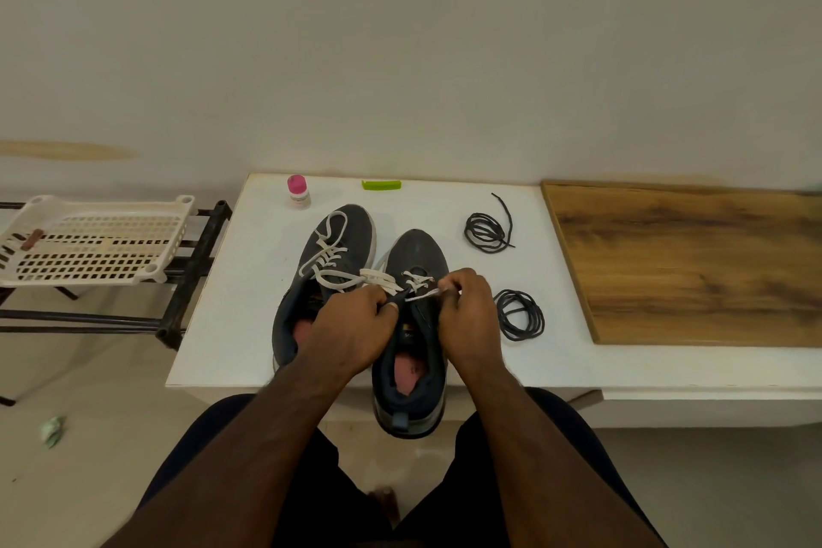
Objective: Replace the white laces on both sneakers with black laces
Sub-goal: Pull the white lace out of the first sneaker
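Head view, looking down over a seated lap at a white table (249,325) set against a pale wall.

Two dark grey sneakers side by side on the table, toes pointing away. Left sneaker (329,254) fully on the table, with its white lace (327,256) loosened and looping over the toe. Right sneaker (416,263) nearer, heel hanging over the table's front edge, pink insole showing inside.

Left hand (351,325) over the gap between the sneakers, fingers curled, pinching a bundle of white lace strands (378,278) that stretches across towards the right sneaker. Right hand (467,307) on the right sneaker's far side, fingers curled together, pinching a short end of white lace (427,294) by the eyelets. White lace threaded through only the front eyelets of the right sneaker; tongue bare behind that.

Two black laces on the table, right of the sneakers, untouched: one coil (487,231) further back with a loose tail, one coil (520,314) nearer, just beside the right hand.

At the table's back edge, a small bottle with a pink cap (298,191) and a green comb-like strip (381,185). A wooden board (689,263) on the table's right part. Left of the table, a cream plastic basket (98,240) on a dark metal rack (195,263). A crumpled green scrap (53,429) on the floor.
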### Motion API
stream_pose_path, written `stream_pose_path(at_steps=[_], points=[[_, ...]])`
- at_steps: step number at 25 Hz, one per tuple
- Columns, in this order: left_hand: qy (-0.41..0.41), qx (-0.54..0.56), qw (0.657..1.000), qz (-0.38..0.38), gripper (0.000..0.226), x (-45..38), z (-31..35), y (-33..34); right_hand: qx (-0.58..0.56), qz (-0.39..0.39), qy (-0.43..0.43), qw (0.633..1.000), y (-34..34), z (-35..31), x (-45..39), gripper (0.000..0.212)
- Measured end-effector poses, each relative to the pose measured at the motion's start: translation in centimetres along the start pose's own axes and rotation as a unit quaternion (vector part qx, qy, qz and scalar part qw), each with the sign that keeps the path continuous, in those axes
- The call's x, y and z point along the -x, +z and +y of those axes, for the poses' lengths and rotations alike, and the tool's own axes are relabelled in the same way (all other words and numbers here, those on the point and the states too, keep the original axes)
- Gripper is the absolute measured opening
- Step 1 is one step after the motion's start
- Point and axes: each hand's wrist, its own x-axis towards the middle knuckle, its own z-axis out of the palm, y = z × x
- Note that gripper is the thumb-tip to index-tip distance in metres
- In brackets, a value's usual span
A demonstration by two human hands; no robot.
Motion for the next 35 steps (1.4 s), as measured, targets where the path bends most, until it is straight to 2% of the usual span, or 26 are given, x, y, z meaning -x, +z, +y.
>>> stream_pose_path(at_steps=[4,8,10,13,16,18,21,22,23,25,27,30,33,35], points=[[0.005,-0.009,1.0,-0.002,0.029,0.1,0.2,-0.1,0.049,-0.101,-0.049,0.992,0.0,-0.2,0.0,0.009],[-0.021,0.001,1.0,-0.006,0.03,0.1,0.0,-0.2,0.034,-0.044,-0.014,0.998,-0.2,0.2,-0.3,0.016],[-0.014,0.003,1.0,-0.007,0.029,0.2,0.0,-0.2,0.022,-0.069,-0.038,0.997,-0.4,0.3,-0.3,0.008],[0.011,-0.007,1.0,0.0,0.029,0.4,0.3,-0.1,0.034,-0.111,-0.058,0.992,0.1,-0.1,0.1,0.016],[0.003,-0.001,1.0,-0.001,0.028,0.4,0.2,-0.1,0.048,-0.085,-0.057,0.994,0.9,-0.6,0.4,0.007],[-0.009,-0.001,1.0,-0.003,0.027,0.3,0.1,-0.1,0.046,-0.06,-0.049,0.996,1.0,-0.4,0.5,0.016],[-0.012,0.001,1.0,-0.001,0.024,0.3,0.1,-0.1,-0.01,-0.011,0.013,1.0,0.3,-0.2,0.4,0.009],[-0.012,0.004,1.0,-0.001,0.025,0.3,0.0,-0.2,-0.025,-0.018,0.012,0.999,0.2,-0.1,0.4,0.006],[-0.012,0.007,1.0,-0.004,0.025,0.4,0.0,-0.2,-0.02,-0.036,-0.006,0.999,0.1,0.0,0.4,0.012],[-0.007,0.012,1.0,-0.012,0.027,0.5,0.0,-0.1,0.02,-0.076,-0.041,0.996,0.5,-0.1,0.5,0.015],[-0.012,0.02,1.0,-0.014,0.029,0.4,0.0,-0.3,0.041,-0.08,-0.046,0.995,0.7,-0.4,0.5,0.007],[-0.045,-0.007,0.999,0.006,0.035,-0.3,-1.1,-1.3,0.048,-0.074,-0.04,0.995,0.7,-0.2,0.5,0.017],[-0.06,-0.048,0.997,-0.027,0.034,-0.6,-2.0,-1.9,0.056,-0.08,-0.044,0.994,0.5,-0.2,0.6,0.018],[-0.058,-0.038,0.997,-0.039,0.034,-0.5,-2.3,-2.5,0.059,-0.084,-0.046,0.994,0.4,-0.1,0.5,0.018]])
